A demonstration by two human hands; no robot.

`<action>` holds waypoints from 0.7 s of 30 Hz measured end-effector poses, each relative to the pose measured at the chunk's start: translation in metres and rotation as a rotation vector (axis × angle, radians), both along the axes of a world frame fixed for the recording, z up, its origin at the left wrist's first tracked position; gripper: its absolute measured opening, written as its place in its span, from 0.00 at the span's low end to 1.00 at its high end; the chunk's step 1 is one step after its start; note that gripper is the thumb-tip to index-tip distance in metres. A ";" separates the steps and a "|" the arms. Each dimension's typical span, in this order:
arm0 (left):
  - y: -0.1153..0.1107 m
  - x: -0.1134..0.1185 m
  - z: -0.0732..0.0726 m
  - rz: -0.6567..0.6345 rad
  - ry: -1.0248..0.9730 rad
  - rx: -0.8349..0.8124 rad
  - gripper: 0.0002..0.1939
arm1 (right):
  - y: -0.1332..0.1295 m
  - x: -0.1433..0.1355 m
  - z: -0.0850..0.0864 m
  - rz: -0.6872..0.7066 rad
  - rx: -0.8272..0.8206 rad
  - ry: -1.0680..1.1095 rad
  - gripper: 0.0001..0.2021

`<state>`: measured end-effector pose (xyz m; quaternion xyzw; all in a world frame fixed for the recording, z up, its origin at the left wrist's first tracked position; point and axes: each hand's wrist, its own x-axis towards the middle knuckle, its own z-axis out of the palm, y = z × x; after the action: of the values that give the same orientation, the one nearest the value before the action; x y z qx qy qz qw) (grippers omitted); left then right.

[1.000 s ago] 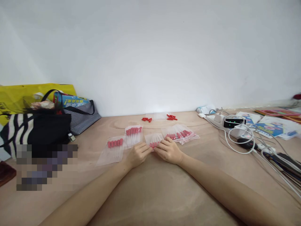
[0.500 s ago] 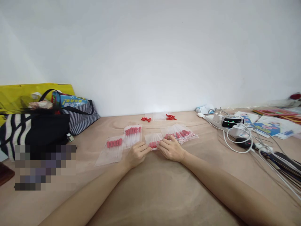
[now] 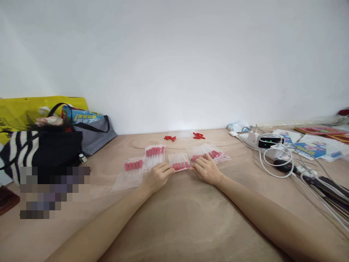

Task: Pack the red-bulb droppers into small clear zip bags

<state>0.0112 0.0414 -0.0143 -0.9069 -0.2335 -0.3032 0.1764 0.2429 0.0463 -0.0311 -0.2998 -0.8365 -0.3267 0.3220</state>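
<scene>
In the middle of the table lies a clear zip-lock bag [image 3: 177,159] with several red-bulbed droppers in it, its near edge toward me. My left hand [image 3: 160,175] pinches the left corner of that edge. The right end of the same edge is between the closed fingers of my right hand [image 3: 207,170]. Fingertips of both hands are partly hidden. On the left lie two more bags of droppers, a nearer bag [image 3: 130,176] and a farther bag [image 3: 155,156]. Beyond my right hand fans a stack of bags [image 3: 216,153], some showing red bulbs.
Two small piles of red bulbs, a left pile [image 3: 169,138] and a right pile [image 3: 199,135], flank clear thin tubes [image 3: 185,135] near the wall. Bags, including a striped bag [image 3: 95,134], crowd the left. White cables [image 3: 261,160], a power strip and printed papers [image 3: 311,147] cover the right.
My right hand has slid rightward along the bag's near edge, uncovering more of the edge and the red bulbs. My left hand stays at the left corner.
</scene>
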 end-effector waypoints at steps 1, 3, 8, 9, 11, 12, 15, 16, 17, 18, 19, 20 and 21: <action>-0.001 0.004 0.001 0.027 0.015 -0.006 0.07 | 0.000 -0.002 0.000 -0.004 -0.002 0.008 0.13; -0.003 0.014 0.000 0.088 0.077 -0.010 0.08 | 0.000 -0.005 0.001 -0.012 -0.004 0.022 0.13; 0.006 0.035 -0.004 0.336 0.291 -0.079 0.08 | -0.007 -0.001 0.000 -0.023 -0.062 0.073 0.12; 0.010 0.037 -0.004 0.376 0.291 -0.101 0.09 | -0.010 0.004 -0.001 -0.027 -0.082 0.076 0.12; 0.019 0.040 -0.003 0.425 0.268 -0.140 0.11 | -0.015 0.015 -0.002 -0.032 -0.129 0.072 0.12; 0.023 0.042 -0.002 0.440 0.256 -0.155 0.11 | -0.018 0.020 -0.003 -0.029 -0.154 0.067 0.11; 0.035 0.050 -0.002 0.448 0.239 -0.171 0.11 | -0.025 0.034 -0.004 -0.004 -0.222 0.046 0.11; 0.037 0.053 -0.002 0.440 0.238 -0.174 0.10 | -0.027 0.037 -0.003 0.004 -0.236 0.042 0.11; 0.038 0.056 -0.002 0.428 0.238 -0.178 0.09 | -0.027 0.039 -0.003 0.011 -0.246 0.038 0.11; 0.039 0.057 -0.002 0.414 0.239 -0.179 0.08 | -0.028 0.040 -0.003 0.018 -0.254 0.034 0.11; 0.038 0.057 -0.001 0.397 0.233 -0.179 0.08 | -0.028 0.040 -0.003 0.026 -0.260 0.028 0.11; 0.038 0.055 0.000 0.382 0.219 -0.182 0.08 | -0.027 0.040 -0.002 0.036 -0.267 0.023 0.11; 0.039 0.050 0.003 0.379 0.196 -0.189 0.08 | -0.027 0.039 -0.002 0.046 -0.274 0.018 0.11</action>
<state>0.0616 0.0803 -0.0111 -0.8845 -0.4086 -0.1521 0.1663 0.2818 0.0195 -0.0331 -0.3245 -0.8771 -0.1992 0.2929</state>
